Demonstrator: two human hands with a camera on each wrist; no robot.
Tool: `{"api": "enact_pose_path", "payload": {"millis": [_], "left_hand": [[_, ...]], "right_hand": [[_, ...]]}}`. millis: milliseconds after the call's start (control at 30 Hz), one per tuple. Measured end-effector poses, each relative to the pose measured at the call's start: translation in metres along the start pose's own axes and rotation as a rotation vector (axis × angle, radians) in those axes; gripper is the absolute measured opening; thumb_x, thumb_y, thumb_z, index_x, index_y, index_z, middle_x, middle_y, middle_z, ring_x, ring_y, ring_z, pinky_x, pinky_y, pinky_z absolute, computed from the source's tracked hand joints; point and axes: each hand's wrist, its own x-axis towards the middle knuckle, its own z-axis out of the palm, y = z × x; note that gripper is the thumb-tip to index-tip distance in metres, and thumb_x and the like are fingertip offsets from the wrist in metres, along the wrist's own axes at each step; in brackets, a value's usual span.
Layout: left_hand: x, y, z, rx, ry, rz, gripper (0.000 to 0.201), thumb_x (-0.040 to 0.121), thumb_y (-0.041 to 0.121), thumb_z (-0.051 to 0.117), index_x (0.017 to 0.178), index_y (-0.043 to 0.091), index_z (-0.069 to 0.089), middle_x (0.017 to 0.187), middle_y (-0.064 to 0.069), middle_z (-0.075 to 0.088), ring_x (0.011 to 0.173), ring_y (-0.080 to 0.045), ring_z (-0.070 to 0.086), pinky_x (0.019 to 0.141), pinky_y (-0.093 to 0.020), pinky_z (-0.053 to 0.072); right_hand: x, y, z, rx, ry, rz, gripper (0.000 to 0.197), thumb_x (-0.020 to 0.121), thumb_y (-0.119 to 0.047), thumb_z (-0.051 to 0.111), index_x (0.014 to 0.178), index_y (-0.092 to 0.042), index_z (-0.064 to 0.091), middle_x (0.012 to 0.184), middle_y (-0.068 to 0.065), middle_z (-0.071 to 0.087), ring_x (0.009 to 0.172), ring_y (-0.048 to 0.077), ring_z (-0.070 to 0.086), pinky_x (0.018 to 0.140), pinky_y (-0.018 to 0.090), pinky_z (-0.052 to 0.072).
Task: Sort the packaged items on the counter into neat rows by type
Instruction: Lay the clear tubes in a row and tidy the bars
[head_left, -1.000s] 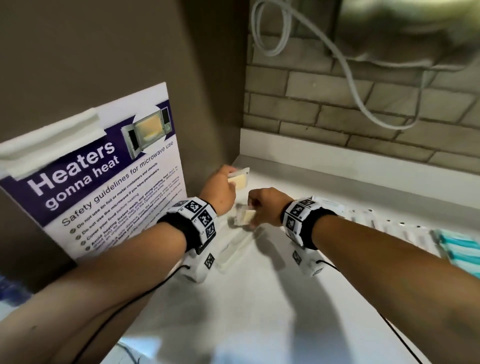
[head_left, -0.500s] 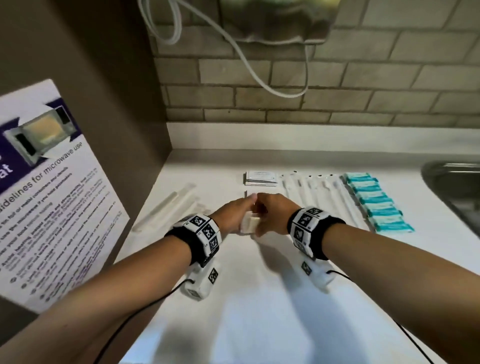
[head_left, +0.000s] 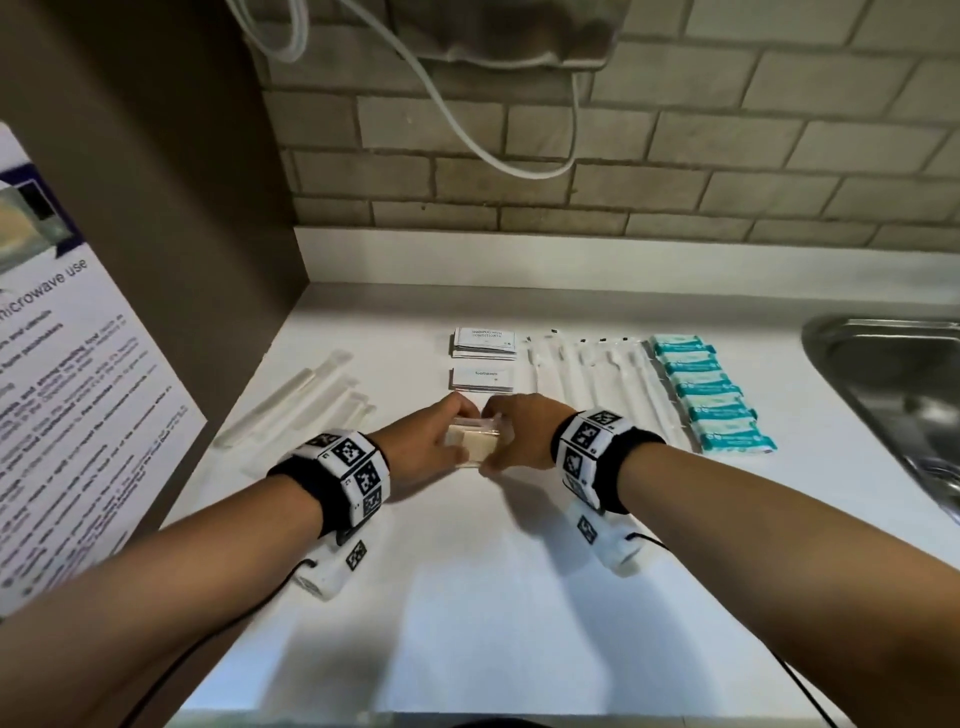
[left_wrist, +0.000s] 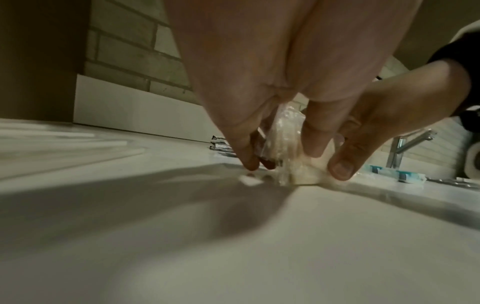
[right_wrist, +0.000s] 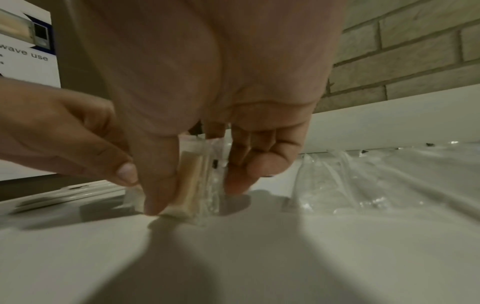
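**A:** Both hands came away from the 9 o'clock wall corner and now sit mid-bench, camera swung right with them. Status?

**B:** Largest first. Bench (head_left: 467, 597): front half bare, the sorted stuff is along the back. Long clear sleeves (head_left: 597, 384) laid side by side at about 1 o'clock of the hands, looks done. Teal packets (head_left: 711, 395) in a stepped row at 2 o'clock, next to the sink (head_left: 883, 374), looks done. Frosted long packs (head_left: 306, 400) at 10 o'clock near the wall, roughly parallel but not squared up, so I'd call that open.

**A:** Small stuff?

**B:** Shampoo sachets (head_left: 484, 343) stacked at 12 o'clock, toothpaste sachets (head_left: 482, 378) just in front of them. Then the cream soap packs (head_left: 475, 441), a small stack in clear wrap, standing on edge on the bench straight in front of the toothpaste.

**A:** Hands?

**B:** Left hand (head_left: 421, 441) and right hand (head_left: 519, 436) are close together, each pinching one end of the soap packs, fingertips down at the bench. Wrist views confirm thumb and fingers clamped on the wrap from both sides.

**A:** So what's left?

**B:** My read: late stage. Square and release the soap stack in line under the sachets, then tidy the frosted packs. Can't see anything else loose.
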Motion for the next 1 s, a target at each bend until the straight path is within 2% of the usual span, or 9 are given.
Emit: {"api": "enact_pose_path", "payload": {"millis": [33,100,233,333,467,567,667,867,1000], "left_hand": [[-0.001,-0.001,0.001,0.029,-0.016,-0.022,0.042,0.088,0.01,0.06,0.123,0.019,0.038,0.114,-0.002,0.059,0.095,-0.022,0.057,0.082,-0.029,0.047],[-0.005,0.001,0.004,0.126,-0.017,-0.054,0.05,0.083,0.02,0.064,0.124,0.023,0.035,0.114,0.0,0.052,0.096,-0.02,0.053,0.078,-0.027,0.045],[-0.004,-0.002,0.002,0.481,0.008,-0.1,0.062,0.076,0.048,0.066,0.126,0.027,0.036,0.115,0.003,0.042,0.102,-0.021,0.046,0.089,-0.04,0.044],[-0.001,0.003,-0.002,0.373,-0.011,-0.122,0.045,0.081,0.034,0.061,0.12,0.025,0.04,0.116,0.0,0.046,0.095,-0.022,0.057,0.085,-0.041,0.049],[0.002,0.008,-0.008,0.326,0.049,-0.093,0.033,0.081,0.017,0.057,0.113,0.02,0.05,0.113,-0.004,0.052,0.099,-0.024,0.055,0.082,-0.031,0.045],[0.002,0.012,-0.012,0.313,0.093,-0.076,0.032,0.081,0.016,0.057,0.112,0.022,0.05,0.107,0.001,0.048,0.095,-0.021,0.054,0.077,-0.028,0.041],[0.001,0.01,-0.015,0.315,0.083,-0.107,0.036,0.076,0.021,0.062,0.109,0.028,0.048,0.107,0.004,0.046,0.093,-0.019,0.057,0.079,-0.031,0.047],[0.005,0.01,-0.015,0.354,0.078,-0.061,0.033,0.082,0.014,0.059,0.114,0.016,0.053,0.115,-0.004,0.052,0.104,-0.022,0.055,0.08,-0.024,0.039],[0.004,0.009,-0.014,0.325,0.086,-0.059,0.036,0.077,0.017,0.063,0.111,0.022,0.053,0.111,0.002,0.051,0.1,-0.018,0.056,0.081,-0.025,0.043]], "right_hand": [[0.0,0.0,0.002,-0.046,-0.02,-0.01,0.037,0.069,-0.038,0.074,0.099,-0.025,0.056,0.093,-0.002,0.063,0.089,0.024,0.062,0.075,0.032,0.052],[-0.001,0.0,0.005,-0.083,-0.015,-0.039,0.024,0.07,-0.038,0.069,0.084,-0.026,0.053,0.079,-0.005,0.059,0.08,0.023,0.061,0.066,0.029,0.048],[0.005,-0.002,0.008,-0.082,0.01,-0.084,0.041,0.069,-0.042,0.069,0.103,-0.023,0.055,0.093,-0.001,0.057,0.085,0.024,0.061,0.075,0.033,0.053],[0.01,-0.005,0.009,-0.076,-0.012,-0.122,0.049,0.066,-0.039,0.073,0.108,-0.022,0.054,0.099,0.0,0.058,0.088,0.024,0.062,0.077,0.034,0.054],[0.016,-0.006,0.005,-0.033,-0.009,-0.136,0.034,0.067,-0.028,0.071,0.098,-0.024,0.058,0.094,0.0,0.065,0.084,0.021,0.061,0.07,0.028,0.05],[0.02,-0.008,-0.002,-0.052,0.028,-0.137,0.043,0.066,-0.031,0.073,0.105,-0.023,0.058,0.097,0.0,0.066,0.085,0.022,0.062,0.072,0.029,0.052],[0.024,-0.01,-0.003,-0.071,-0.015,-0.107,0.056,0.058,-0.039,0.079,0.107,-0.027,0.055,0.097,-0.003,0.065,0.087,0.021,0.062,0.078,0.032,0.054],[0.028,-0.011,-0.002,-0.079,-0.04,-0.099,0.045,0.063,-0.036,0.079,0.102,-0.024,0.06,0.089,-0.005,0.06,0.081,0.019,0.056,0.069,0.026,0.044],[0.028,-0.011,-0.007,-0.073,-0.04,-0.081,0.052,0.062,-0.037,0.082,0.106,-0.022,0.059,0.098,-0.002,0.064,0.084,0.019,0.056,0.073,0.027,0.045]]}}
